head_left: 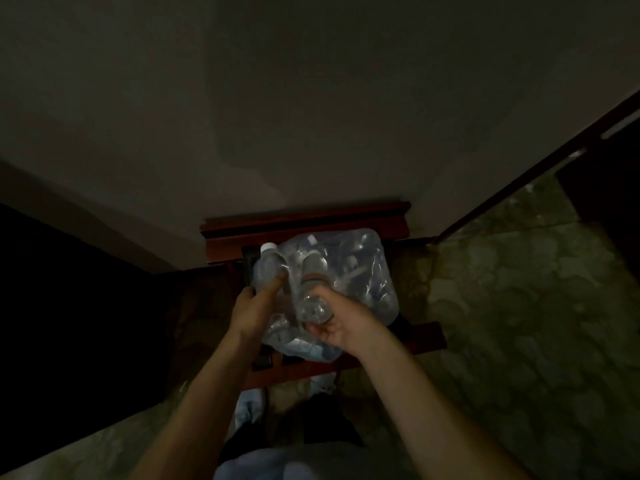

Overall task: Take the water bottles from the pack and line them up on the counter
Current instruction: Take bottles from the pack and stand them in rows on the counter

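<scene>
We have the shrink-wrapped pack (pixel 346 271) resting on a small reddish wooden stand (pixel 304 220) against the wall, so both hands can work it. Our left hand (pixel 254 306) is wrapped around one bottle (pixel 268 268), cap up and away from us, long axis near upright. Our right hand (pixel 337 327) clasps a second bottle (pixel 311 292), apparently drawing it through the torn wrap.

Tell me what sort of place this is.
Probably a dim room in a home, though the light is too poor to be sure. A plain wall rises behind a small reddish wooden stand, which holds the plastic-wrapped pack of water bottles; the floor looks like patterned stone.
</scene>
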Demonstrator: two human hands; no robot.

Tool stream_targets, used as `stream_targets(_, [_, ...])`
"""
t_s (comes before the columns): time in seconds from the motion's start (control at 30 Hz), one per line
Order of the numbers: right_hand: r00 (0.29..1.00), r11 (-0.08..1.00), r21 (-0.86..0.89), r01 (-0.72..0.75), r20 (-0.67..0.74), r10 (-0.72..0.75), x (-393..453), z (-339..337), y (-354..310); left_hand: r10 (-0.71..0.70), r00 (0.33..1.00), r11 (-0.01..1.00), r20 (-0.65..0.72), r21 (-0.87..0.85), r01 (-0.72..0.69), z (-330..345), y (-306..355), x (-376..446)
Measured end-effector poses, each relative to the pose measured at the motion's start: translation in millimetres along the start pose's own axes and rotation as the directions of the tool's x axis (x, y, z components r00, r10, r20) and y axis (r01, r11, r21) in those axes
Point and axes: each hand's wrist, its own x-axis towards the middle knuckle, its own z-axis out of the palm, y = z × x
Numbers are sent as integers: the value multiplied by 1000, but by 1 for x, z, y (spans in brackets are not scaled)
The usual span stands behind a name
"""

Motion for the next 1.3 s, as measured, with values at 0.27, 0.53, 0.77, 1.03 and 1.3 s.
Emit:
stream_targets(0.27, [939,945,-74,318,160,-304,-56,60,-1,283,952,959,117,-28,-281,-61,54,-49])
stream_targets(0.53, [717,650,-303,696,244,-653,-111,147,-6,604,780,788,164,-266,-555,-129,106,-99])
stream_targets(0.77, [454,414,-187,891,398,-797,-137,206,-7,764,642,632,64,-275,-725,-183,142,-159])
stream_targets(1.03, [288,367,84,926,469,-835,-167,262,5,879,468,460,-95,-94,-883,-232,154,-215])
stream_targets(1.3, [182,285,130,950,512,-840,-223,334,6,929,283,326,-237,166,-931,-294,194,-282])
